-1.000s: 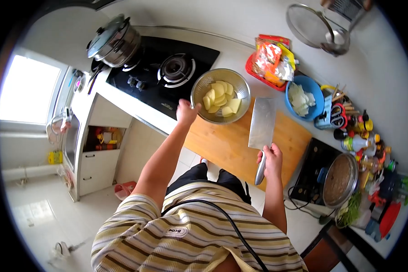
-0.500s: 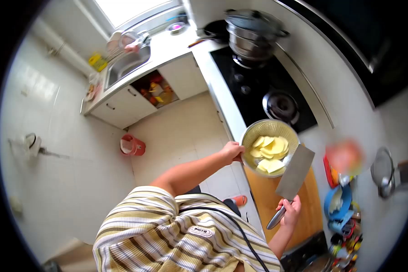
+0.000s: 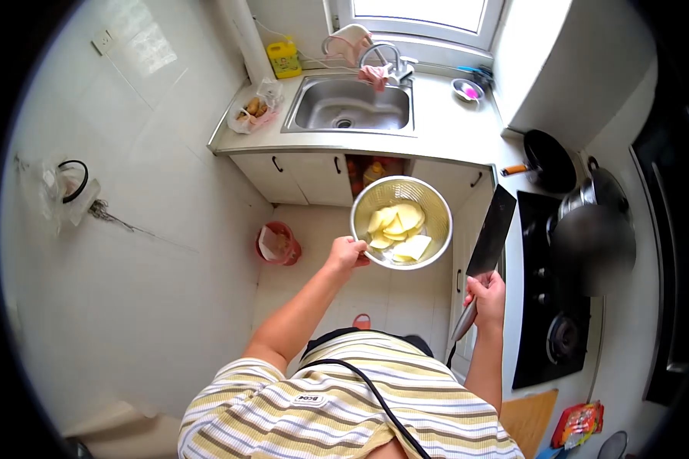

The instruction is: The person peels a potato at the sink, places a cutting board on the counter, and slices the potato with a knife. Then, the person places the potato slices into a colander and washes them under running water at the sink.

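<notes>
A perforated metal colander (image 3: 439, 219) with pale yellow slices (image 3: 396, 222) inside hangs in the air over the floor. My left hand (image 3: 347, 254) is closed on its near left rim. On the right, my right hand (image 3: 487, 294) grips the handle of a broad cleaver (image 3: 491, 233), whose dark blade points up and away from me. The blade is to the right of the colander and apart from it.
Ahead lies a steel sink (image 3: 352, 105) under a window, with a faucet and a yellow bottle (image 3: 284, 59). A pink bin (image 3: 279, 243) stands on the floor. To the right are a black stove (image 3: 532, 336), a pan (image 3: 550, 162) and a wooden board (image 3: 528, 421).
My view has swung left from the cutting board and stove to the sink. The colander, over the board before, has moved along in my left hand, and the cleaver in my right.
</notes>
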Demonstrator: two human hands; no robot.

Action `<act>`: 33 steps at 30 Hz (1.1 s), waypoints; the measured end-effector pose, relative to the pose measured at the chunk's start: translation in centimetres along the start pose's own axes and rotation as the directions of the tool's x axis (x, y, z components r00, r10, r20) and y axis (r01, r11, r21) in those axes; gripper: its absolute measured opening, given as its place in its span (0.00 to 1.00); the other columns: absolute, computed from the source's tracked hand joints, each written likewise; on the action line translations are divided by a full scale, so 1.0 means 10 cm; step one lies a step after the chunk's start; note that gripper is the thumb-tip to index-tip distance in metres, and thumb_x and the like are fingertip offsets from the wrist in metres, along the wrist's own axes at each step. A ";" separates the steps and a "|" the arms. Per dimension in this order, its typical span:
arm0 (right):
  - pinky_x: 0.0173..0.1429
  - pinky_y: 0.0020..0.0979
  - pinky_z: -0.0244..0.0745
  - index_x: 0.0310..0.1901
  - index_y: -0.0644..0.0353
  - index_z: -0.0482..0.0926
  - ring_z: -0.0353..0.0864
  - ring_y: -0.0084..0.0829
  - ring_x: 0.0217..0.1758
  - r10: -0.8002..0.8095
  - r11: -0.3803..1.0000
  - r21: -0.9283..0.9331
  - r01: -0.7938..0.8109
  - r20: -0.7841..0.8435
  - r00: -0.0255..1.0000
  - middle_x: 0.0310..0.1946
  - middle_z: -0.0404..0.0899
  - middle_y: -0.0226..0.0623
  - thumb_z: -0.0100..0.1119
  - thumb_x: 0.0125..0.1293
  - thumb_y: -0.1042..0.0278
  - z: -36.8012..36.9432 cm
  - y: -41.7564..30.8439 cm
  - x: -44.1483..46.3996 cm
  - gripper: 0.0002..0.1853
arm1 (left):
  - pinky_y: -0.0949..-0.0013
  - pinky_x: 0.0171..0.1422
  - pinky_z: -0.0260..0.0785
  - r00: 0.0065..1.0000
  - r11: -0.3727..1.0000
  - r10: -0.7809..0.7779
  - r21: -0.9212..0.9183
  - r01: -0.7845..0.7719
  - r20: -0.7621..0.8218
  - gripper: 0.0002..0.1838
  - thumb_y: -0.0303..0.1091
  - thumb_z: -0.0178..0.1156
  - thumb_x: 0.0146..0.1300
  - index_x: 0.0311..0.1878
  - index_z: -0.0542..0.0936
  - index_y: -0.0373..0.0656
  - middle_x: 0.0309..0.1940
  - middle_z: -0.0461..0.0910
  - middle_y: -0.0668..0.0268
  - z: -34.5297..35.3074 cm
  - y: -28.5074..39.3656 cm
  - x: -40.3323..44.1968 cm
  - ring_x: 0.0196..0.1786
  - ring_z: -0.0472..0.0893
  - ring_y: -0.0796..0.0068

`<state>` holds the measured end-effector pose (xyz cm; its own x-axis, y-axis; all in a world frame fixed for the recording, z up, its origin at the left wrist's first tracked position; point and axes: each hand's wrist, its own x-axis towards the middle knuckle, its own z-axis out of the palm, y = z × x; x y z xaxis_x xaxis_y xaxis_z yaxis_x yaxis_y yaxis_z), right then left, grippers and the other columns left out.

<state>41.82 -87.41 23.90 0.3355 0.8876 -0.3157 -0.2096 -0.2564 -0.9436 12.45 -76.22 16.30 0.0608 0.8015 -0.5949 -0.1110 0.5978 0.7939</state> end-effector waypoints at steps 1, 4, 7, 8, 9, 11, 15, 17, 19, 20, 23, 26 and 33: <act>0.17 0.23 0.68 0.32 0.61 0.66 0.69 0.21 0.14 0.015 1.000 0.017 -0.015 -0.015 1.000 0.21 0.73 0.34 0.58 0.57 0.80 0.21 -0.08 0.16 0.09 | 0.67 0.36 0.77 1.000 0.999 0.018 -0.046 -0.019 -0.022 0.01 0.24 0.55 0.55 0.31 0.75 0.39 0.26 0.79 0.64 -0.13 0.13 0.13 0.27 0.80 0.73; 0.19 0.24 0.70 0.34 0.62 0.67 0.71 0.22 0.15 0.021 1.000 0.015 -0.022 0.044 0.999 0.24 0.76 0.38 0.56 0.57 0.79 0.62 -0.07 0.84 0.07 | 0.69 0.32 0.78 0.993 0.988 0.046 -0.145 -0.061 -0.104 0.03 0.25 0.55 0.56 0.31 0.76 0.37 0.26 0.80 0.63 -0.44 0.40 0.56 0.26 0.81 0.73; 0.28 0.25 0.74 0.35 0.63 0.68 0.76 0.24 0.21 0.019 0.998 0.062 -0.024 0.082 0.996 0.32 0.81 0.42 0.53 0.56 0.80 1.12 -0.13 1.64 0.06 | 0.68 0.32 0.78 0.979 0.973 0.071 -0.204 -0.110 -0.190 0.03 0.24 0.55 0.56 0.32 0.77 0.36 0.27 0.80 0.62 -0.68 0.73 1.04 0.27 0.81 0.72; 0.31 0.25 0.75 0.35 0.64 0.69 0.78 0.25 0.23 -0.007 0.998 0.060 0.002 0.084 0.996 0.33 0.82 0.42 0.53 0.54 0.81 1.29 -0.16 1.95 0.07 | 0.68 0.32 0.78 0.979 0.972 0.072 -0.205 -0.112 -0.192 0.03 0.24 0.55 0.56 0.32 0.77 0.36 0.27 0.80 0.62 -0.75 0.88 1.25 0.27 0.81 0.72; 0.32 0.25 0.75 0.35 0.64 0.70 0.80 0.26 0.26 -0.042 0.997 0.064 0.037 0.083 0.996 0.33 0.81 0.41 0.53 0.53 0.81 1.44 -0.21 2.31 0.07 | 0.67 0.33 0.78 0.977 0.972 0.089 -0.199 -0.128 -0.196 0.04 0.23 0.55 0.55 0.34 0.77 0.36 0.27 0.80 0.62 -0.81 1.05 1.48 0.28 0.81 0.72; 0.35 0.25 0.75 0.36 0.65 0.71 0.80 0.27 0.31 -0.139 0.987 0.091 0.135 0.038 0.990 0.31 0.78 0.37 0.54 0.52 0.81 1.73 -0.22 3.24 0.08 | 0.66 0.34 0.78 0.965 0.975 0.129 -0.149 -0.166 -0.227 0.06 0.21 0.55 0.54 0.35 0.77 0.34 0.29 0.80 0.62 -0.91 1.40 1.99 0.30 0.81 0.71; 0.38 0.26 0.67 0.31 0.65 0.72 0.70 0.24 0.30 -0.371 0.926 -0.112 0.360 -0.100 0.923 0.27 0.72 0.31 0.57 0.47 0.78 2.39 -0.44 5.74 0.07 | 0.62 0.37 0.80 0.962 0.988 0.126 -0.057 -0.143 -0.241 0.06 0.21 0.53 0.54 0.36 0.77 0.33 0.30 0.80 0.60 -1.00 2.29 3.56 0.29 0.82 0.69; 0.38 0.29 0.69 0.30 0.66 0.72 0.71 0.27 0.29 -0.430 0.896 -0.194 0.399 -0.160 0.889 0.26 0.73 0.34 0.57 0.46 0.76 2.70 -0.47 6.05 0.08 | 0.61 0.36 0.80 0.977 0.995 0.047 -0.080 -0.065 -0.206 0.07 0.21 0.53 0.53 0.37 0.77 0.34 0.31 0.80 0.61 -1.30 2.18 4.09 0.30 0.82 0.69; 0.39 0.32 0.71 0.29 0.66 0.74 0.75 0.34 0.29 -0.515 0.812 -0.409 0.417 -0.165 0.841 0.24 0.76 0.40 0.60 0.44 0.72 3.13 -0.57 7.31 0.10 | 0.61 0.36 0.80 0.976 0.991 -0.045 -0.136 0.016 -0.212 0.09 0.21 0.53 0.54 0.39 0.77 0.35 0.32 0.80 0.60 -1.37 2.39 5.06 0.32 0.82 0.68; 0.40 0.33 0.72 0.29 0.66 0.74 0.77 0.36 0.30 -0.525 0.801 -0.434 0.412 -0.176 0.833 0.25 0.77 0.42 0.61 0.44 0.70 3.14 -0.59 7.33 0.11 | 0.62 0.36 0.80 0.976 0.990 -0.059 -0.141 0.030 -0.208 0.09 0.22 0.53 0.54 0.39 0.76 0.35 0.32 0.80 0.60 -1.38 2.43 5.09 0.32 0.82 0.68; 0.38 0.31 0.71 0.29 0.65 0.74 0.74 0.30 0.29 -0.523 0.767 -0.508 0.391 -0.145 0.840 0.25 0.76 0.37 0.61 0.46 0.70 3.42 -0.76 8.10 0.09 | 0.63 0.35 0.81 0.966 0.984 -0.113 -0.159 0.077 -0.232 0.10 0.20 0.53 0.54 0.41 0.75 0.34 0.33 0.80 0.59 -1.40 2.52 5.58 0.31 0.82 0.66; 0.42 0.36 0.73 0.30 0.66 0.74 0.80 0.41 0.33 -0.523 0.716 -0.603 0.352 -0.129 0.843 0.28 0.80 0.47 0.62 0.44 0.66 3.46 -0.80 8.47 0.13 | 0.63 0.35 0.80 0.950 0.981 -0.152 -0.156 0.112 -0.273 0.10 0.19 0.55 0.53 0.41 0.75 0.34 0.32 0.79 0.59 -1.33 2.49 5.83 0.32 0.82 0.66; 0.40 0.32 0.72 0.29 0.65 0.75 0.78 0.33 0.30 -0.453 0.783 -0.573 0.242 -0.259 0.853 0.27 0.79 0.40 0.62 0.47 0.70 3.47 -0.61 8.57 0.10 | 0.67 0.41 0.77 0.931 0.950 -0.309 -0.017 0.312 -0.196 0.12 0.22 0.56 0.55 0.44 0.77 0.40 0.37 0.80 0.63 -1.46 1.89 7.09 0.38 0.82 0.70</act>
<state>39.98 3.47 6.07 0.6190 0.7742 0.1324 0.4434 -0.2053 -0.8725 0.13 -8.32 -12.68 -0.1037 0.5575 -0.8237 -0.1035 0.8176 0.5664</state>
